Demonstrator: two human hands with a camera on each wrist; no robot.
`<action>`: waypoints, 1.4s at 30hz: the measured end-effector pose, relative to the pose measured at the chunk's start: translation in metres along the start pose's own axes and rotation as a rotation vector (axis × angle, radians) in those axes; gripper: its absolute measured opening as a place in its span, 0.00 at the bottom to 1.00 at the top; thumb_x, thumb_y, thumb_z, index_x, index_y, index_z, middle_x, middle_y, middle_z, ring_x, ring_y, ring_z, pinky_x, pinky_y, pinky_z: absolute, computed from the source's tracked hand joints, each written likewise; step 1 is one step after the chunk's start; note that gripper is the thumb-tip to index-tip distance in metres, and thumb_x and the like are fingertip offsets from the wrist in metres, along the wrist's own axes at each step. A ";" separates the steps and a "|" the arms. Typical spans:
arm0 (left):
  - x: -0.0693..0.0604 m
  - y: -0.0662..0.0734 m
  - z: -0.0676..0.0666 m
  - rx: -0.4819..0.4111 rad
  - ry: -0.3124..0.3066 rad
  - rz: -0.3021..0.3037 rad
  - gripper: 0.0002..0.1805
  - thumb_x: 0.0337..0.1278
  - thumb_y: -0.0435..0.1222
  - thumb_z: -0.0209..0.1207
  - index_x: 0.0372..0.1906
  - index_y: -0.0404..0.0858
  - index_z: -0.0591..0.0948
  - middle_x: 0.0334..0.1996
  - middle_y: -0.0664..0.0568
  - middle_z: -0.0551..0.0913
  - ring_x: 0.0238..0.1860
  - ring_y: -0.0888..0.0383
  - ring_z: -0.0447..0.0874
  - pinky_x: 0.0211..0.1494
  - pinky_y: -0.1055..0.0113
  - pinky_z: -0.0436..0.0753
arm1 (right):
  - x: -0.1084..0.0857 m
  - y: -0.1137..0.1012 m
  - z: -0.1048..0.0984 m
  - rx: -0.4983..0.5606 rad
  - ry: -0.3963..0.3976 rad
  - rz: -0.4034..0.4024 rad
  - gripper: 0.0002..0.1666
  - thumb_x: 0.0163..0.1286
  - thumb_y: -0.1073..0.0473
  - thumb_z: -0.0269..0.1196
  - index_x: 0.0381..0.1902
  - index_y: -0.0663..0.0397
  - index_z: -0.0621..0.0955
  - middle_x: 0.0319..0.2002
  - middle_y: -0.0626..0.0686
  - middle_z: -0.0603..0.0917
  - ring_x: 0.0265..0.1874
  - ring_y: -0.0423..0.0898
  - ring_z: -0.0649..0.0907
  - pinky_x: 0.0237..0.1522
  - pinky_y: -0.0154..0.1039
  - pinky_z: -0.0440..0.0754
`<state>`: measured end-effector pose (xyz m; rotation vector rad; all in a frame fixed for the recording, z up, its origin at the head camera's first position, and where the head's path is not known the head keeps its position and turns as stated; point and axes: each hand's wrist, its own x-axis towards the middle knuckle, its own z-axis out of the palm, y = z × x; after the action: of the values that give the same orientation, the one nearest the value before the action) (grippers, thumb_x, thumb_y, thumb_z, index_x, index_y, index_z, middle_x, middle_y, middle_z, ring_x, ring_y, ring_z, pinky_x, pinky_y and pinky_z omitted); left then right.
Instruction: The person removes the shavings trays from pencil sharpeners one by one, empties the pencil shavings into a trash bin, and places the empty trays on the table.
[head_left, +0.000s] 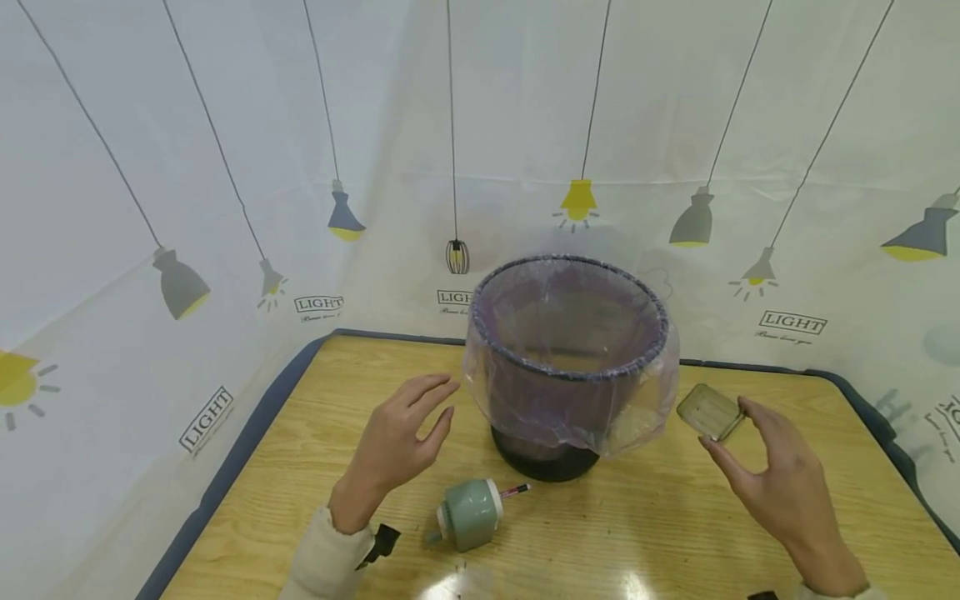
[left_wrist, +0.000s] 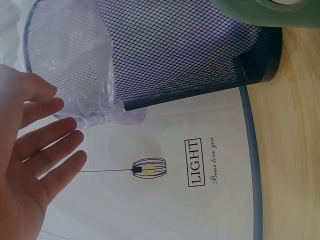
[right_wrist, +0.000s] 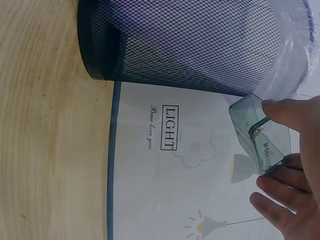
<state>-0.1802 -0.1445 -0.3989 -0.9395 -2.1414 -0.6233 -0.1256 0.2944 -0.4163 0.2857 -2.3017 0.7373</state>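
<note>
My right hand [head_left: 783, 483] pinches a small clear plastic shavings drawer [head_left: 709, 412] between thumb and fingers, in the air just right of the mesh bin. Some brownish bits cling inside the drawer [right_wrist: 256, 132] in the right wrist view. The black mesh bin [right_wrist: 190, 45] stands upright, lined with a thin purple bag [head_left: 502, 392] folded over its rim. Left of the bin, my left hand [head_left: 397, 442] hovers with relaxed fingers and holds nothing. A green pencil sharpener [head_left: 472, 512] lies on the table in front of the bin, a pencil [head_left: 516, 491] sticking out of it.
The wooden table [head_left: 300, 500] has a dark blue edge [head_left: 247, 442] around it. Behind and beside it hangs a white cloth [head_left: 390, 108] printed with lamps. Small dark specks dot the tabletop near the sharpener. The bin takes up the middle back.
</note>
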 end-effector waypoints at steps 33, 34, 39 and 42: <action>-0.005 -0.003 0.001 0.014 -0.016 -0.033 0.17 0.56 0.31 0.66 0.51 0.33 0.84 0.50 0.42 0.84 0.52 0.48 0.83 0.52 0.56 0.85 | -0.045 0.013 0.023 0.000 -0.294 0.174 0.39 0.59 0.56 0.74 0.61 0.74 0.71 0.55 0.73 0.76 0.51 0.73 0.78 0.44 0.70 0.77; -0.005 -0.002 0.000 0.013 -0.016 -0.033 0.17 0.56 0.31 0.66 0.51 0.33 0.84 0.50 0.42 0.84 0.52 0.48 0.83 0.52 0.56 0.85 | -0.046 0.013 0.023 -0.002 -0.309 0.185 0.40 0.60 0.55 0.73 0.61 0.74 0.71 0.56 0.73 0.76 0.51 0.73 0.78 0.45 0.70 0.77; -0.006 -0.003 0.000 0.013 -0.009 -0.027 0.17 0.54 0.31 0.66 0.51 0.32 0.84 0.50 0.42 0.84 0.52 0.47 0.84 0.52 0.55 0.85 | -0.051 0.013 0.024 -0.013 -0.393 0.237 0.40 0.64 0.51 0.71 0.62 0.74 0.70 0.56 0.74 0.76 0.52 0.74 0.77 0.46 0.70 0.77; -0.007 -0.004 0.000 0.017 -0.010 -0.029 0.17 0.55 0.31 0.66 0.51 0.32 0.84 0.50 0.42 0.84 0.52 0.47 0.84 0.51 0.55 0.85 | -0.054 0.014 0.026 -0.022 -0.426 0.249 0.41 0.65 0.48 0.69 0.62 0.74 0.70 0.55 0.73 0.77 0.52 0.74 0.77 0.47 0.70 0.77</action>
<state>-0.1799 -0.1494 -0.4047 -0.9059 -2.1697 -0.6148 -0.1056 0.2905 -0.4738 0.1564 -2.7831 0.8369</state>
